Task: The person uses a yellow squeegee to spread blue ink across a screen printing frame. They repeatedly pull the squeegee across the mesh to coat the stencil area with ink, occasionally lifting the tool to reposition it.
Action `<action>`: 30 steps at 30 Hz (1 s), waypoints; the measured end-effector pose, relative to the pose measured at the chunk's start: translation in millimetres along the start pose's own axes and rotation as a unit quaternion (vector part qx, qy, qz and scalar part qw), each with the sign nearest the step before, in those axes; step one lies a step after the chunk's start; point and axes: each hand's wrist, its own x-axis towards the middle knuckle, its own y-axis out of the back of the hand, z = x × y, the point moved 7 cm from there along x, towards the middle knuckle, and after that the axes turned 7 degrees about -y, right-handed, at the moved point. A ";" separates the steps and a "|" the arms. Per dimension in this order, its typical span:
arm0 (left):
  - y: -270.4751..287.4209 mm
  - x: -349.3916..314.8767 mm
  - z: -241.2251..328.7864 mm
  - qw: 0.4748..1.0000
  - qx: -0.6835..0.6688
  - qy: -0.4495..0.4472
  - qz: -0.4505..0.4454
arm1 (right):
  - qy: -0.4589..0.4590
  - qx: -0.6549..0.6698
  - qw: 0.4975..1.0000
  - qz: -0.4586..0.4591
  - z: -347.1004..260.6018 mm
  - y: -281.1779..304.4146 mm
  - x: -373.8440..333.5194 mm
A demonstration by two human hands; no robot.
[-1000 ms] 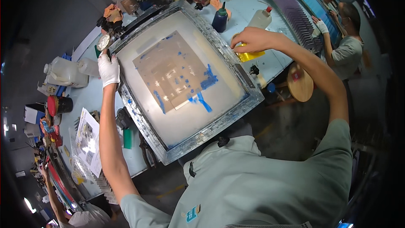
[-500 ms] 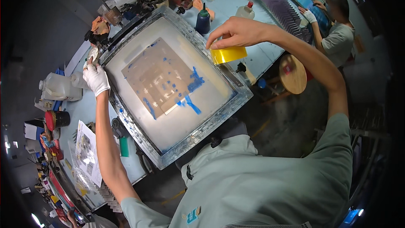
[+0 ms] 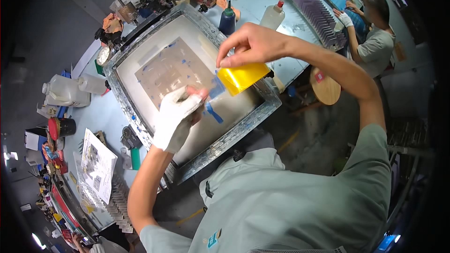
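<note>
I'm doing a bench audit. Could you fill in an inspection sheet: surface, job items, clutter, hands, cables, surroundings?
Surface: pale blue table, marked in spots.
Job items: framed screen with blue patches; yellow sheet.
Clutter: dark bottle, red-capped bottle, white jug and papers around the screen.
Hands: right hand, bare, holds the yellow sheet; left hand, white-gloved, is over the screen, its grip unclear.
Cables: nothing seen.
Surroundings: wooden stool and a co-worker at another station, right.

Looks like a screen-printing workshop: a framed mesh screen [image 3: 176, 68] at centre, a dark squeeze bottle [image 3: 227, 21] at upper centre, a plastic jug [image 3: 72, 93] at left, and a co-worker [image 3: 374, 47] (white-gloved) at upper right.
</note>
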 end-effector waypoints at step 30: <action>303.1 -147.5 -45.0 0.963 0.129 0.003 0.236 | -0.256 0.037 0.963 -0.068 136.0 -31.3 -51.2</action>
